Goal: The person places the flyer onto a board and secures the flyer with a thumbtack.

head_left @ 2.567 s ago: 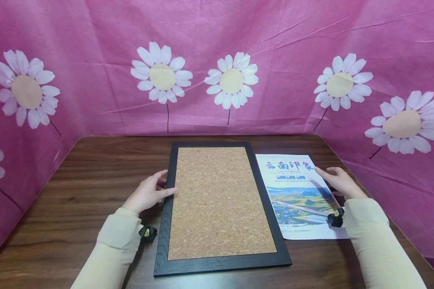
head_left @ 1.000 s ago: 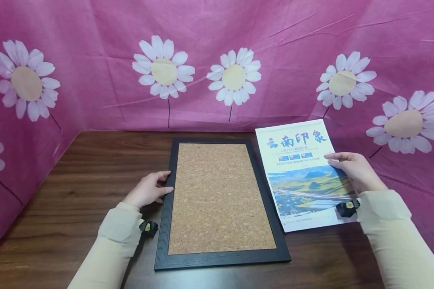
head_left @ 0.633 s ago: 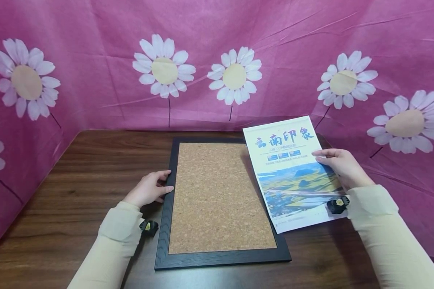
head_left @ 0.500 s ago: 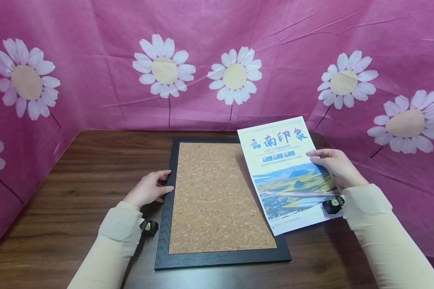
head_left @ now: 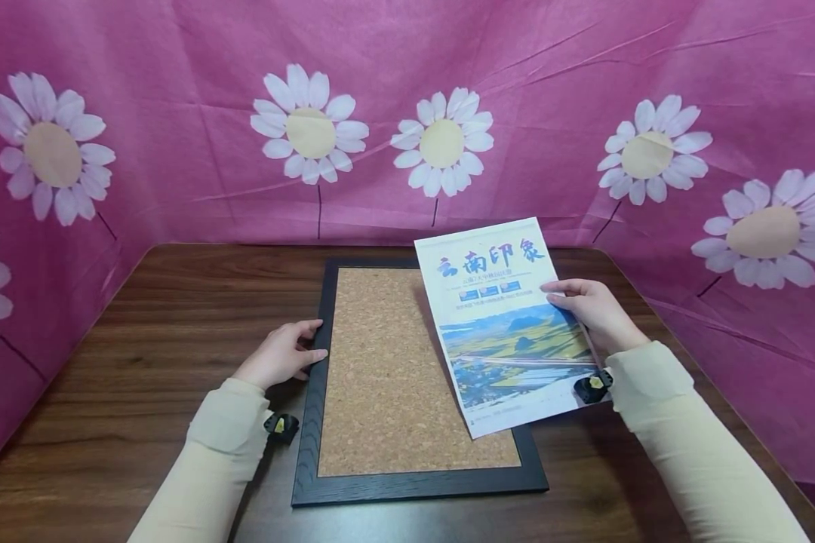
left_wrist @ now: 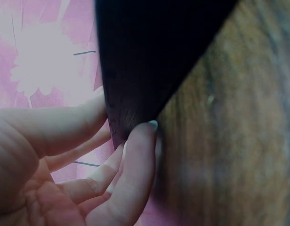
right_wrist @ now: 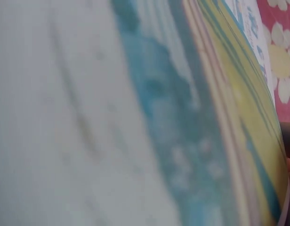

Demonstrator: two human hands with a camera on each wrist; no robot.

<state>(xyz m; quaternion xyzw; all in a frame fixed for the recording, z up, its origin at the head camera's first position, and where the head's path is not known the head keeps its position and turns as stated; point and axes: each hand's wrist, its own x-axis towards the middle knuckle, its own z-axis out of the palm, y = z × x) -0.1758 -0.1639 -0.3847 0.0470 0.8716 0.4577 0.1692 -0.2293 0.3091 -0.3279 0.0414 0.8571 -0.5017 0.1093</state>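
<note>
A cork board (head_left: 380, 377) with a black wooden frame lies lengthwise on the table in the head view. My left hand (head_left: 280, 354) holds its left edge, thumb over the top of the frame and fingers at the side; the left wrist view has thumb and fingers around the dark frame edge (left_wrist: 140, 61). My right hand (head_left: 601, 313) pinches the right edge of a printed poster (head_left: 509, 339) with Chinese lettering and a landscape picture. The poster is tilted, raised over the board's right half and hiding part of it. In the right wrist view the poster (right_wrist: 149, 117) fills most of the picture.
The brown wooden table (head_left: 163, 324) has pink cloth (head_left: 516, 60) printed with white daisies behind it and on both sides. A small black device (head_left: 283, 427) sits at the left wrist, another black device (head_left: 592, 387) at the right.
My right hand has lifted the poster from the table beside the board and carried it leftward over the cork. The left hand stays at the frame's left edge.
</note>
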